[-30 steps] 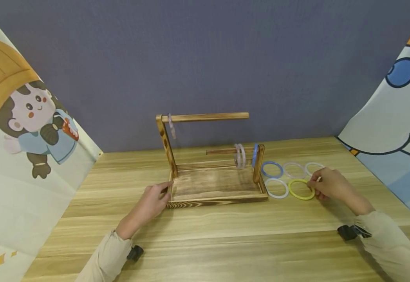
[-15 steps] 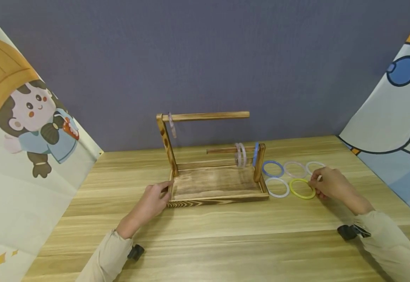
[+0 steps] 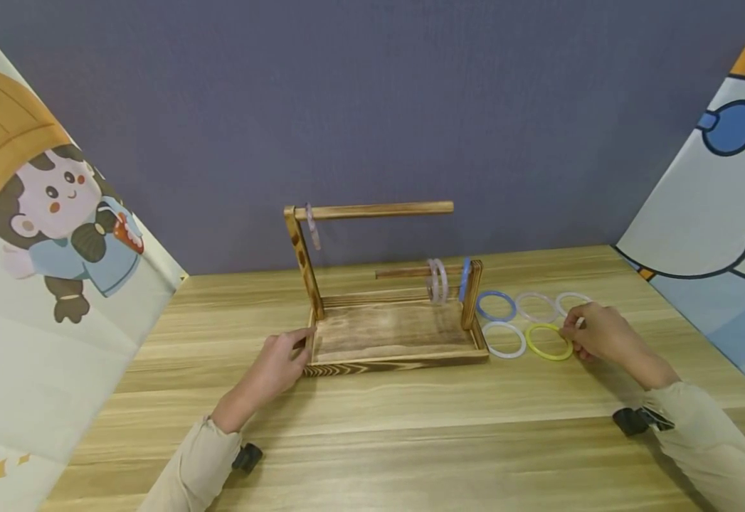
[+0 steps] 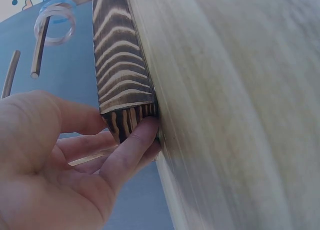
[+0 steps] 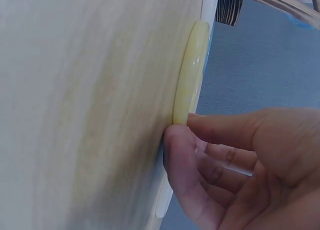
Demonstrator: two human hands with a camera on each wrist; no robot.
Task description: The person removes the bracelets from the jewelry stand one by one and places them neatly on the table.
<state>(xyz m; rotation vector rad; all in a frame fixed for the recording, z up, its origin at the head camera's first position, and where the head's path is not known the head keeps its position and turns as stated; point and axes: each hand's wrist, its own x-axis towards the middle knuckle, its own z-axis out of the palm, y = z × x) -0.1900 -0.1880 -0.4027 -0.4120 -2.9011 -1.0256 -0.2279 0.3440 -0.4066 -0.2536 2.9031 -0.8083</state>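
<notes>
- Wood-grain table (image 3: 410,434): I see it bearing the wooden stand (image 3: 378,331), unmoved since a second ago.
- Left hand (image 3: 276,363): still gripping the wooden stand's left end.
- Right hand (image 3: 603,334): still pinching the yellow ring (image 5: 191,73).
- Yellow ring: unshifted, lying right of the wooden stand.

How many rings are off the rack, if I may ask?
5, right of the rack: back row, blue ring, pink ring, partly covered pale ring; front row, white ring, yellow ring.
</notes>
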